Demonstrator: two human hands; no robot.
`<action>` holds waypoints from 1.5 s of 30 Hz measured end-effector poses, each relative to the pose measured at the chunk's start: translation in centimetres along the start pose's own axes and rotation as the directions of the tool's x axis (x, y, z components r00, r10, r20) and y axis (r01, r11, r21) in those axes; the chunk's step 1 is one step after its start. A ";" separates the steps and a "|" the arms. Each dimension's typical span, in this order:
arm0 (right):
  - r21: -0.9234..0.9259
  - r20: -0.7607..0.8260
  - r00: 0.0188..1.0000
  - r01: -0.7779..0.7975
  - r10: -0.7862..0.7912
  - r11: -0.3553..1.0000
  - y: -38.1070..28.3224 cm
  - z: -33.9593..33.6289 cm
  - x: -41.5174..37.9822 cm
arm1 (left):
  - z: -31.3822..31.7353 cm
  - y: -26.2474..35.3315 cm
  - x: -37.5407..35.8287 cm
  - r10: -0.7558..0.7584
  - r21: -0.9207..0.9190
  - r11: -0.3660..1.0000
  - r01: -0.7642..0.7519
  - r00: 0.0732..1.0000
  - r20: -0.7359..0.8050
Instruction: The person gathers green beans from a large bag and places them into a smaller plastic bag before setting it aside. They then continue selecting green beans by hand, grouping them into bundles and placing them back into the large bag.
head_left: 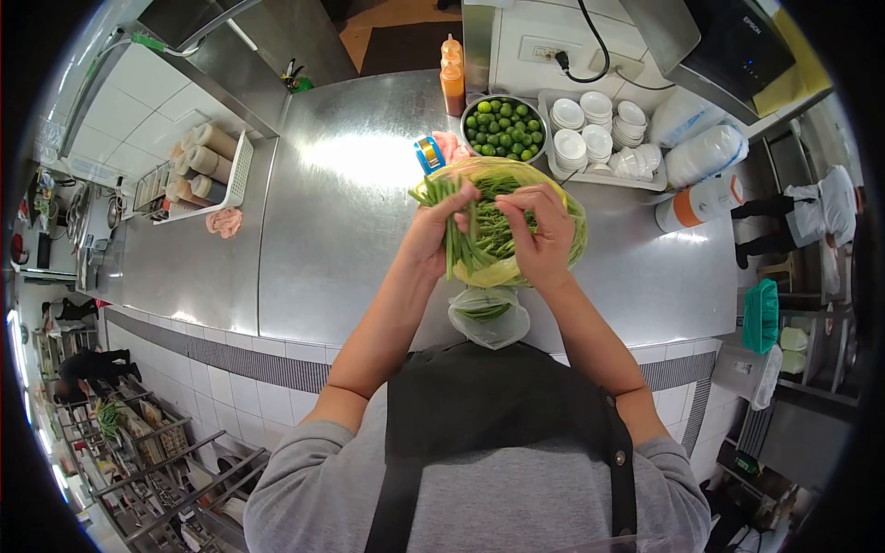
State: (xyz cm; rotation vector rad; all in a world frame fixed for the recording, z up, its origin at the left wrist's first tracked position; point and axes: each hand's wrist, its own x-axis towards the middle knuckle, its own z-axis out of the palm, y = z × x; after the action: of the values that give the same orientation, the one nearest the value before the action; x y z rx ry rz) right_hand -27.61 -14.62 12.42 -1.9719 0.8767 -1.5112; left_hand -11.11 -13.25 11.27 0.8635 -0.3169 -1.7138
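My left hand [433, 232] is closed around a bunch of green beans [458, 251], whose ends stick out above and below the fingers. To its right, my right hand [542, 230] is held in a pinch over more green beans [493, 226]; what lies between its fingertips, if anything, is too small to make out. These beans fill a yellow plastic bag [573, 241] that lies open on the steel counter [350, 230]. Nearer my body, at the counter's edge, a clear plastic bag [498, 332] has some green beans in it.
Behind the yellow bag stand a metal bowl [544, 147] of limes, orange sauce bottles [452, 83] and a blue tape roll [428, 155]. White dishes [597, 138] fill a tray at the back right. A basket of bottles [241, 175] stands left. Other people [820, 212] are farther off.
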 end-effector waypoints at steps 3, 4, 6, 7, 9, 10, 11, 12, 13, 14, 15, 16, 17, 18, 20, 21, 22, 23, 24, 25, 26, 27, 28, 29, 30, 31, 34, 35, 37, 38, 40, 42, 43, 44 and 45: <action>0.068 -0.101 0.991 -0.085 0.091 0.994 0.5 -0.9 -0.4 | -1.7 0.9 1.0 0.031 -0.217 0.976 -0.027 0.999 0.014; -0.002 -0.029 0.985 -0.171 0.171 0.985 0.8 -1.3 -0.4 | -2.3 1.4 1.3 0.076 -0.298 0.953 -0.057 0.996 0.053; -0.079 0.035 0.966 -0.252 0.255 0.965 2.0 -1.8 -0.8 | -2.5 2.2 1.3 0.080 -0.340 0.939 -0.061 0.996 0.044; -0.125 0.157 0.942 -0.280 0.298 0.952 3.2 -1.6 -1.2 | -2.1 2.5 1.1 0.101 -0.325 0.942 -0.088 0.995 0.023; -0.173 0.274 0.900 -0.299 0.338 0.938 3.8 -1.4 -1.6 | -1.8 2.6 0.8 0.147 -0.277 0.951 -0.140 0.989 0.003; -0.069 0.256 0.878 -0.400 0.404 0.914 3.3 -0.9 -1.5 | -1.7 2.5 0.8 0.151 -0.277 0.950 -0.145 0.989 0.002; 0.037 0.247 0.847 -0.494 0.471 0.869 2.8 -0.5 -1.3 | -1.4 2.3 0.7 0.170 -0.253 0.952 -0.175 0.985 -0.040; 0.038 0.251 0.846 -0.494 0.470 0.869 2.1 -0.1 -0.9 | -1.2 2.0 0.7 0.188 -0.227 0.953 -0.202 0.979 -0.081; 0.088 0.269 0.817 -0.549 0.511 0.831 1.1 0.2 -0.4 | -1.4 1.7 0.7 0.206 -0.227 0.949 -0.216 0.976 -0.067; 0.137 0.286 0.786 -0.600 0.549 0.788 0.3 0.5 0.1 | -1.6 1.6 0.8 0.206 -0.228 0.949 -0.216 0.976 -0.067; 0.137 0.284 0.785 -0.601 0.550 0.788 -0.2 0.8 0.3 | -1.7 1.4 0.8 0.208 -0.239 0.948 -0.210 0.978 -0.035; 0.077 0.323 0.782 -0.583 0.533 0.809 -0.6 1.1 0.4 | -1.7 1.3 0.9 0.210 -0.249 0.947 -0.203 0.978 -0.001; 0.018 0.360 0.776 -0.561 0.518 0.828 -0.8 1.3 0.5 | -1.7 1.2 0.9 0.207 -0.249 0.948 -0.200 0.978 0.002; 0.017 0.357 0.777 -0.560 0.518 0.828 -0.6 1.5 0.3 | -1.6 1.2 0.9 0.206 -0.260 0.945 -0.201 0.978 -0.006; 0.027 0.327 0.829 -0.488 0.453 0.873 0.0 2.0 -0.2 | -1.5 1.3 0.9 0.207 -0.273 0.940 -0.204 0.978 -0.016; 0.027 0.330 0.828 -0.488 0.453 0.873 -0.1 2.0 -0.1 | -1.2 1.4 0.7 0.231 -0.245 0.940 -0.239 0.971 -0.061; 0.101 0.322 0.876 -0.409 0.359 0.907 -0.4 1.9 0.0 | -1.1 1.5 0.6 0.255 -0.216 0.937 -0.273 0.961 -0.106; 0.175 0.305 0.915 -0.325 0.263 0.929 -0.6 1.8 0.2 | -1.3 1.5 0.5 0.257 -0.217 0.936 -0.276 0.960 -0.111; 0.176 0.309 0.914 -0.326 0.262 0.929 -0.9 1.6 0.5 | -1.6 1.5 0.6 0.255 -0.195 0.941 -0.276 0.959 -0.125; 0.180 0.306 0.933 -0.251 0.188 0.951 -1.2 1.3 0.9 | -1.9 1.4 0.7 0.251 -0.174 0.946 -0.273 0.958 -0.138; 0.184 0.300 0.947 -0.174 0.113 0.967 -1.2 1.1 1.2 | -2.3 1.4 0.8 0.250 -0.174 0.946 -0.272 0.958 -0.139; 0.182 0.298 0.948 -0.173 0.114 0.968 -0.5 1.0 1.4 | -2.8 1.4 1.0 0.220 -0.217 0.943 -0.251 0.963 -0.158; 0.142 0.254 0.946 -0.245 0.204 0.959 0.6 0.8 1.7 | -3.2 1.5 1.1 0.188 -0.260 0.938 -0.229 0.967 -0.175; 0.107 0.206 0.935 -0.317 0.291 0.942 1.4 0.5 2.1 | -3.7 1.5 1.1 0.182 -0.296 0.931 -0.212 0.975 -0.124; 0.108 0.204 0.935 -0.316 0.290 0.943 1.9 0.1 2.7 | -3.8 1.4 1.2 0.183 -0.295 0.932 -0.212 0.975 -0.123; -0.154 0.347 0.833 -0.401 0.430 0.903 2.2 -0.5 3.3 | -4.0 1.3 1.3 0.197 -0.297 0.929 -0.223 0.974 -0.115; -0.483 0.439 0.693 -0.354 0.571 0.801 3.4 0.1 3.5 | -3.8 1.3 1.2 0.190 -0.283 0.932 -0.225 0.971 -0.146; -0.547 0.449 0.694 -0.285 0.563 0.787 4.0 0.7 3.1 | -3.7 1.3 1.2 0.170 -0.269 0.938 -0.217 0.967 -0.188; -0.518 0.447 0.776 -0.182 0.446 0.836 5.3 2.3 2.2 | -2.9 1.4 0.9 0.160 -0.255 0.942 -0.219 0.959 -0.233; -0.491 0.439 0.840 -0.074 0.320 0.868 6.1 3.1 1.7 | -2.7 1.4 0.7 0.149 -0.240 0.946 -0.220 0.949 -0.279; -0.467 0.444 0.874 0.037 0.198 0.883 8.4 4.7 1.5 | -2.7 1.4 0.6 0.135 -0.242 0.948 -0.207 0.949 -0.284; -0.445 0.446 0.892 0.152 0.071 0.883 9.5 5.4 1.4 | -3.3 1.4 0.7 0.122 -0.244 0.950 -0.196 0.950 -0.288; -0.473 0.473 0.877 0.168 0.088 0.865 9.5 5.5 1.5 | -4.1 1.3 1.0 0.102 -0.217 0.962 -0.165 0.956 -0.276; -0.501 0.498 0.861 0.186 0.106 0.845 9.5 5.6 1.5 | -4.7 1.2 1.2 0.081 -0.190 0.973 -0.134 0.961 -0.264; -0.500 0.500 0.860 0.188 0.105 0.845 9.4 5.5 1.7 | -3.5 1.5 0.6 0.083 -0.179 0.973 -0.145 0.945 -0.317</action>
State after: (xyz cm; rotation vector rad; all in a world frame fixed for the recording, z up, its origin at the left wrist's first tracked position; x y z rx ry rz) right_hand -23.75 -22.13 5.30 -2.6335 1.0884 -0.7020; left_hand -7.70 -13.51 9.54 0.9275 0.0173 -1.4478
